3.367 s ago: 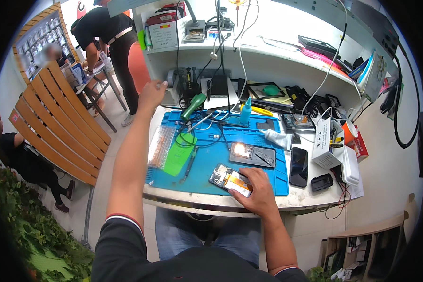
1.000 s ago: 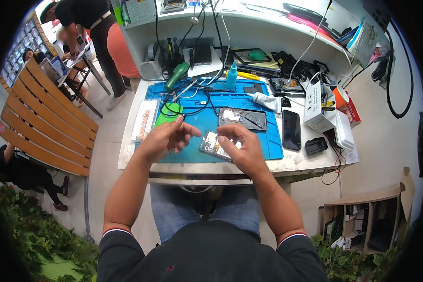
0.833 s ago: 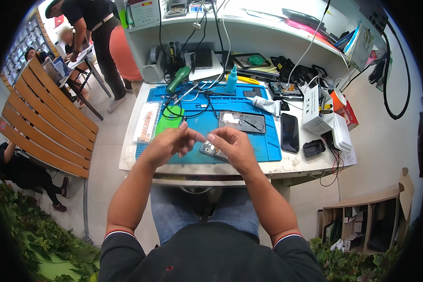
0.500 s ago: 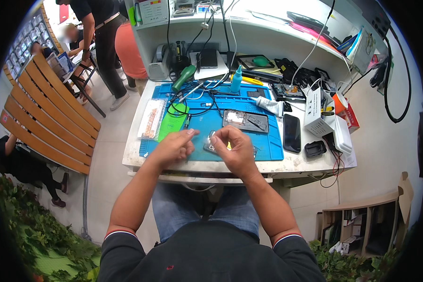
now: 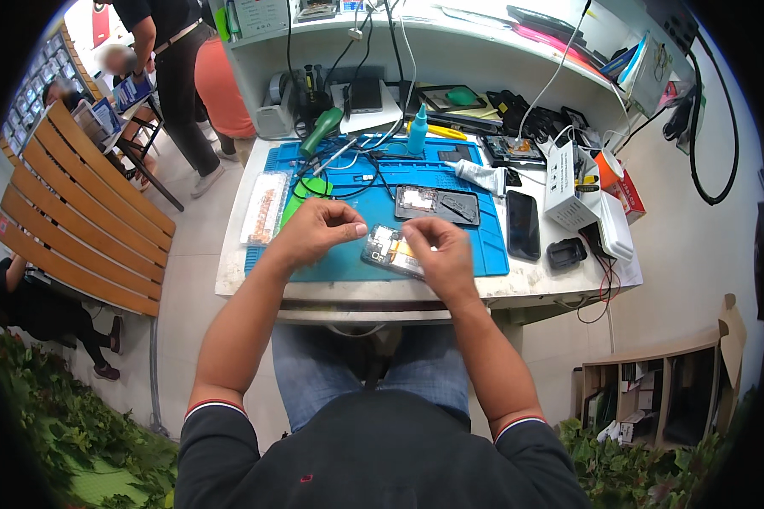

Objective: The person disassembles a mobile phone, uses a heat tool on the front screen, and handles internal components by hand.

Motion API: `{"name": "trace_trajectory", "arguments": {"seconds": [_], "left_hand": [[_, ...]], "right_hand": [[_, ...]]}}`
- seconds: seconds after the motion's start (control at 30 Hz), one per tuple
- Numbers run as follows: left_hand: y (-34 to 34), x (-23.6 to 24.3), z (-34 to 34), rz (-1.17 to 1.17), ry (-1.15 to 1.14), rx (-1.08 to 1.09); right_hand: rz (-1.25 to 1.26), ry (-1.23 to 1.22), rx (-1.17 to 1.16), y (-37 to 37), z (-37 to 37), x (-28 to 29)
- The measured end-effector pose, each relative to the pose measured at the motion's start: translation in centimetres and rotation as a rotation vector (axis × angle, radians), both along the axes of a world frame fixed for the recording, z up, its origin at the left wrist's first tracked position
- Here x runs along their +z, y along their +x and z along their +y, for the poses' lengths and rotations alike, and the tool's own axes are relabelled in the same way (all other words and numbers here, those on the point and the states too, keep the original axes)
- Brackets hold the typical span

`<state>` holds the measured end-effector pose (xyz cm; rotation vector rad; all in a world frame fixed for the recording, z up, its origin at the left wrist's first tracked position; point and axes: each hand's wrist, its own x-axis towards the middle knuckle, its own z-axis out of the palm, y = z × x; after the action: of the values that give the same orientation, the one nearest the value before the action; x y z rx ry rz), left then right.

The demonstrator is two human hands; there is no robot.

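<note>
I'm hovering the left hand (image 5: 321,234) just left of the opened phone (image 5: 385,246), which is lying on the blue mat (image 5: 491,254)'s near part; the right hand (image 5: 443,256) is covering its right end. Thumbs are sitting close to forefingers — I cannot tell whether they're pinching anything. Rightward, a white box (image 5: 562,193) and red box (image 5: 630,195) are bearing print.

Smudged white workbench (image 5: 535,276) bears a blue rectangular mat (image 5: 335,265)

On the mat lie an opened phone with bare circuitry (image 5: 389,247), near its front edge, a dark grey rectangular phone housing (image 5: 450,204) just behind, and a flat bright-green sheet (image 5: 295,204). A slim blue nozzle bottle (image 5: 417,134) stands farther back. Right of the mat, a black glass-faced phone (image 5: 523,225), a small black tray (image 5: 567,252) and a white cardboard box (image 5: 569,193) rest on the bench.
</note>
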<state>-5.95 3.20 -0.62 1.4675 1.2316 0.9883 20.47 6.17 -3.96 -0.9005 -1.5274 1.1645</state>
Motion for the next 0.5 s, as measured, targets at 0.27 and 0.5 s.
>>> {"name": "trace_trajectory", "arguments": {"seconds": [0.27,0.5], "left_hand": [[0.7,-1.6,0.9,0.049,-0.142,-0.054],[0.7,-2.6,1.4,0.123,-0.081,-0.048]], "right_hand": [[-0.309,0.449,-0.095,2.2,-1.5,1.4],[-0.391,0.591,-0.064,1.3,-2.0,0.9]]}}
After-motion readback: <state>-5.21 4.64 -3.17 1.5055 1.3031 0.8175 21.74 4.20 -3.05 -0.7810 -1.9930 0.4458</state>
